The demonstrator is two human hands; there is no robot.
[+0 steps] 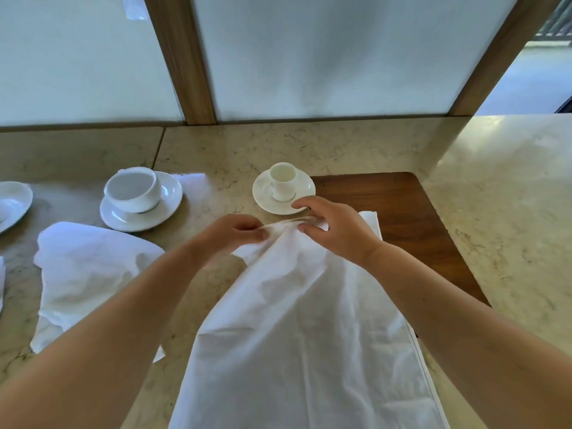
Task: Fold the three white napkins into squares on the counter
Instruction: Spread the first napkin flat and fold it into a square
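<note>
Head view: marble counter (495,187) below frosted panels (325,57)

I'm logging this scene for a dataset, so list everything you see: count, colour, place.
held napkin: 1, white, centre, far end gathered between both hands
loose napkin: 1, white, crumpled on the counter at left
large cup on saucer: 1 each, white, left of centre
small cup on saucer: 1 each, white, centre, beyond the hands
plate: 1, white, far left, cut by the frame
wooden board: 1, dark brown, right of centre
counter: 1, beige marble
left hand: pinches the held napkin
right hand: pinches the held napkin
</note>
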